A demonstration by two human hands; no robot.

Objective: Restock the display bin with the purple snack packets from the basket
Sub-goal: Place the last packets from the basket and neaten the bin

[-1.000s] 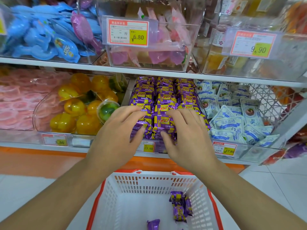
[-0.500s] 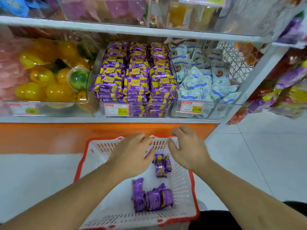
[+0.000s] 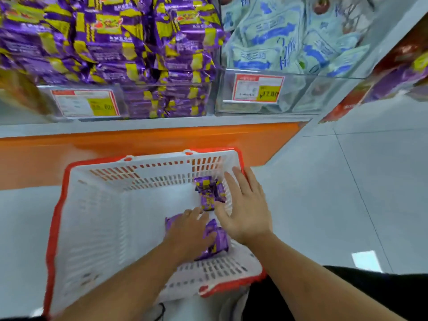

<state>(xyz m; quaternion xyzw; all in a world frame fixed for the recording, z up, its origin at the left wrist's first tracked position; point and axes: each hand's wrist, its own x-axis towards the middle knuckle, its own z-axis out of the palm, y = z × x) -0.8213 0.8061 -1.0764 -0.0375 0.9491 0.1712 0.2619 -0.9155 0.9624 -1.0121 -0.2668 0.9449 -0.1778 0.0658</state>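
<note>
A white basket with a red rim (image 3: 92, 216) stands on the floor below the shelf. Purple snack packets lie inside it: one small pile (image 3: 209, 193) near the far right wall, another pile (image 3: 216, 242) nearer to me. My left hand (image 3: 187, 232) is down on the near pile, fingers resting over the packets. My right hand (image 3: 245, 209) hovers open beside the far pile, fingers spread, holding nothing. The clear display bin (image 3: 162, 98) on the shelf above is heaped with purple and yellow packets (image 3: 111, 40).
Right of the purple bin, a clear bin of pale blue packets (image 3: 278, 42) carries a price tag (image 3: 257, 88). An orange base panel (image 3: 139, 144) runs under the shelf. Grey floor tiles (image 3: 347, 193) lie to the right of the basket.
Both hands left the display bin and dropped into the basket. The view tilted down and closer. My left hand now lies on the near packets; my right is by the far pile.
</note>
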